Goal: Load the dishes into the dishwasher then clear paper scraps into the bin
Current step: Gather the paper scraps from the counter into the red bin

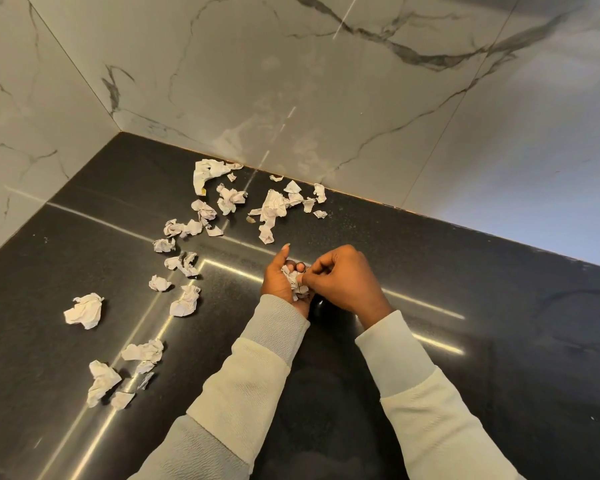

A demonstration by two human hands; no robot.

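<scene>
1 head cam, looks down, near countertop (465,358).

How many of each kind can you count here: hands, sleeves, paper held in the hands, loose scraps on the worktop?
Hands: 2, left hand, right hand
Sleeves: 2
Held paper wad: 1
Loose scraps: about 27, some overlap
Total: about 32

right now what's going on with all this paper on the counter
A person is gathering crumpled paper scraps off a dark stone countertop. The left hand is cupped around a small wad of scraps, and the right hand is pinching at that wad, seemingly adding a piece. Many loose scraps lie scattered to the left and back towards the marble wall. No bin or dishes are in view.
</scene>
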